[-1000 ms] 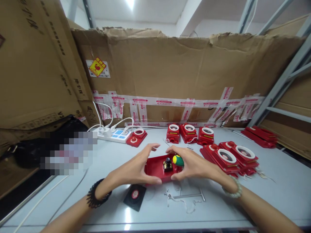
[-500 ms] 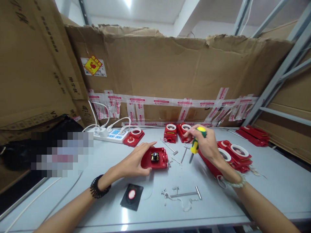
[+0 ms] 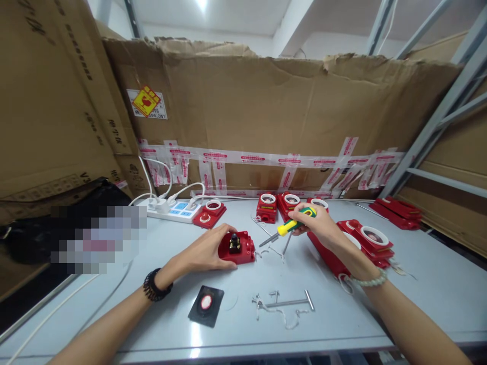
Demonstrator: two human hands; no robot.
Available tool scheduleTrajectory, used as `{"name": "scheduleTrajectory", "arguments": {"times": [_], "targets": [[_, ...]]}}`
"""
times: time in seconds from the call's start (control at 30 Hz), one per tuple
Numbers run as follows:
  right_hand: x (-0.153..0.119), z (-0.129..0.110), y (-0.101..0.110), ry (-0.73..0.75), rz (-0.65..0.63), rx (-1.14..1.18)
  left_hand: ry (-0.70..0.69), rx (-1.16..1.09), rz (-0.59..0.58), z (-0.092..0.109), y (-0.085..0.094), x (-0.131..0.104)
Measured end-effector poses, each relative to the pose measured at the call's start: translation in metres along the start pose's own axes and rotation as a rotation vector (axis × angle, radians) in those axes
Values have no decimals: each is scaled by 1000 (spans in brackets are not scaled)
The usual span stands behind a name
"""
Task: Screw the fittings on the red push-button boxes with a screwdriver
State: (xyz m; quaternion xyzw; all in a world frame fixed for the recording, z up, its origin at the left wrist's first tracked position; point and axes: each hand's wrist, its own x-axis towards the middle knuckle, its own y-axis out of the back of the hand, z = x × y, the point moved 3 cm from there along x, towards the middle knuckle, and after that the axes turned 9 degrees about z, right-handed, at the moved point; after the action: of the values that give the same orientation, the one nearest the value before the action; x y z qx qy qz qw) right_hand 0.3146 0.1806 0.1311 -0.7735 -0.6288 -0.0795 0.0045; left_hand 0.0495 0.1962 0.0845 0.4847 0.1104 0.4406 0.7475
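Note:
My left hand (image 3: 207, 248) is closed around the left end of an open red housing (image 3: 243, 256), thumb at the near side and fingers at the far side. Inside the housing sits a small black switch block (image 3: 235, 244) with brass-coloured terminals. My right hand (image 3: 312, 220) grips a screwdriver (image 3: 289, 226) with a yellow and green handle. Its shaft points left and down, the tip a little right of the housing and apart from it. Near the left forearm lies a black square piece (image 3: 205, 305) with a white and red disc.
A metal T-shaped rod (image 3: 289, 303) with screws and white string lies in front. Several red units with white rings (image 3: 267, 205) stand behind, more (image 3: 375, 238) at the right. A red cover (image 3: 210, 214) rests beside the power strip (image 3: 171, 210). Cardboard (image 3: 247, 111) walls the back.
The screwdriver has swung from nearly upright to slanting left, its tip now closer to the housing. My left hand and the housing have shifted slightly left, and the housing is tilted differently.

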Motion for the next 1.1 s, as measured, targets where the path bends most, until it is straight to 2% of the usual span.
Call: {"name": "scheduleTrajectory", "arguments": {"times": [0.1, 0.23, 0.3, 0.47, 0.6, 0.8, 0.93, 1.1], "targets": [[-1, 0, 0, -19, 12, 42, 15, -53, 5, -1, 5, -1], [-5, -3, -3, 17, 35, 99, 2, -142, 160, -2, 11, 0], [-9, -6, -5, 48, 46, 124, -18, -170, 192, -2, 11, 0], [-15, -12, -7, 146, 63, 170, -84, -219, 191, 3, 10, 1], [-14, -13, -5, 155, 99, 174, -71, -258, 162, 4, 9, 1], [-14, -10, -5, 173, 101, 146, -92, -268, 188, 3, 9, 0], [-15, -13, -4, 220, 101, 72, -96, -262, 185, 3, 9, 0], [-19, -23, 1, 309, 3, -120, -128, -215, 190, 5, 12, 0]]}}
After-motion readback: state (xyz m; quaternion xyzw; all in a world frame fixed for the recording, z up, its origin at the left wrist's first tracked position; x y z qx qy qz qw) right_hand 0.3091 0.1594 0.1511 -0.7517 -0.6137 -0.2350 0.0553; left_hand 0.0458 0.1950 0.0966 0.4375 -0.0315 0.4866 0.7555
